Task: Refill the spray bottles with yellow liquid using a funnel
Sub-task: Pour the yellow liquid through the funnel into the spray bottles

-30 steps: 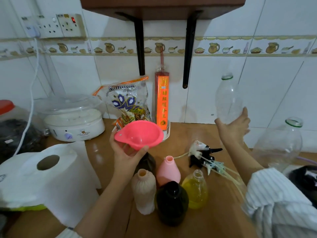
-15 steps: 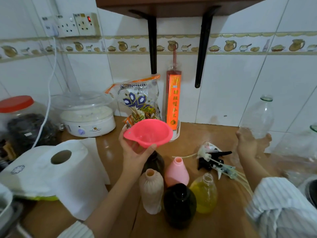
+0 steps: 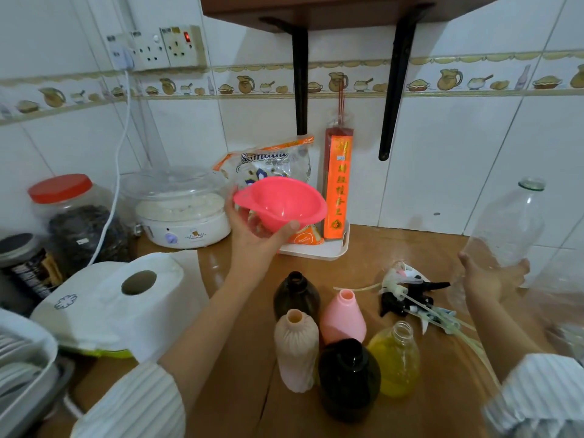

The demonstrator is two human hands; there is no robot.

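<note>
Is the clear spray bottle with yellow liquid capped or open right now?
Open: the clear bottle shows a bare threaded neck; the spray heads lie apart on the counter.

White tiled wall (image 3: 442, 172), dark wooden shelf (image 3: 331, 7) overhead, brown countertop (image 3: 395, 248).

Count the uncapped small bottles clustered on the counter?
5: dark brown bottle at back, pink bottle beside it, beige bottle front left, black bottle front centre, clear bottle of yellow liquid front right. None seems hidden.
</note>
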